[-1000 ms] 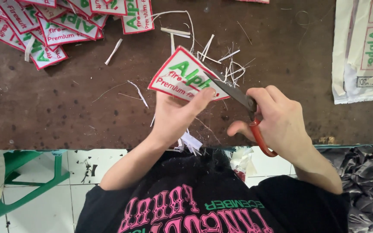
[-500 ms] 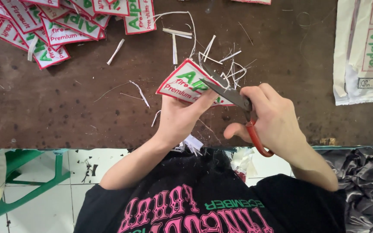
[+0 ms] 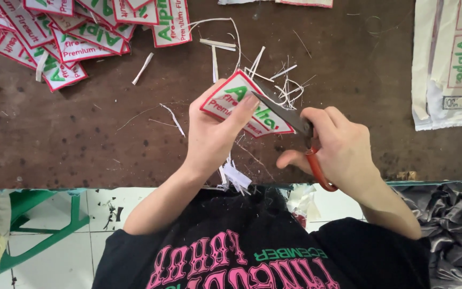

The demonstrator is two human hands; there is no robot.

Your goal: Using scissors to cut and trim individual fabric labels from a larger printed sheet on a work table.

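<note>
The left hand point(image 3: 215, 134) pinches a red-bordered patch point(image 3: 241, 104) above the brown table point(image 3: 81, 144); the right hand point(image 3: 340, 147) grips scissors point(image 3: 287, 118) biting its edge — trimmed patches point(image 3: 76, 32) piled far left, an uncut sheet point(image 3: 450, 64) waiting right.

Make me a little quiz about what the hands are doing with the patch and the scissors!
1. True or false: the left hand holds a white patch with a red border.
2. Which hand holds the scissors? A) left B) right C) neither
3. Fill in: a pile of patches lies at the far-left of the brown ____.

Key:
1. True.
2. B, the right hand grips the red handles, and the blades meet the patch's edge.
3. Table. White scraps lie just beyond the held patch.
</note>
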